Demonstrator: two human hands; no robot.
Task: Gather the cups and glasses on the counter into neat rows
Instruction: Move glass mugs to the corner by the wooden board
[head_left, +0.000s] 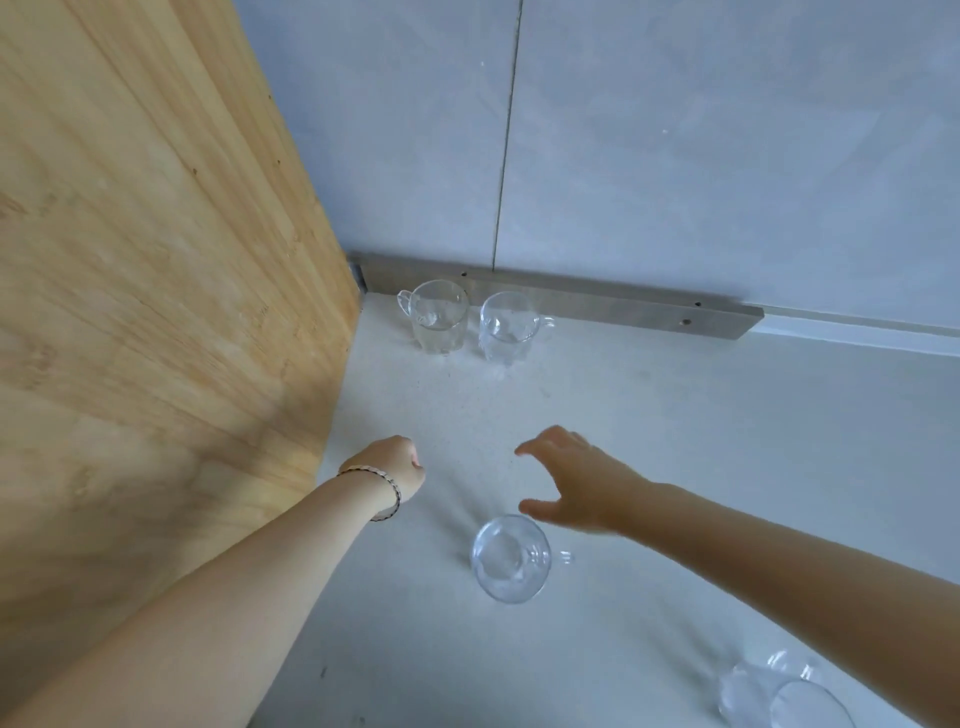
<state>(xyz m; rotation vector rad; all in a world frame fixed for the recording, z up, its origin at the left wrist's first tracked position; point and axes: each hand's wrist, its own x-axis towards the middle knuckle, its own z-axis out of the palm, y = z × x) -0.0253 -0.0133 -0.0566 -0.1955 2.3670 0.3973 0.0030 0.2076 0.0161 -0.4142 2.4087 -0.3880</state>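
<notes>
Right hand (576, 483) spread near round clear glass cup (510, 558), speckled pale counter (675, 441)

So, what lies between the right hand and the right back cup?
Only bare counter, per the head view, between the right hand and the right back cup.

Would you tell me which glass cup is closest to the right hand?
The lone cup by the right hand's thumb; the others stand by the back wall or at bottom right.
</notes>
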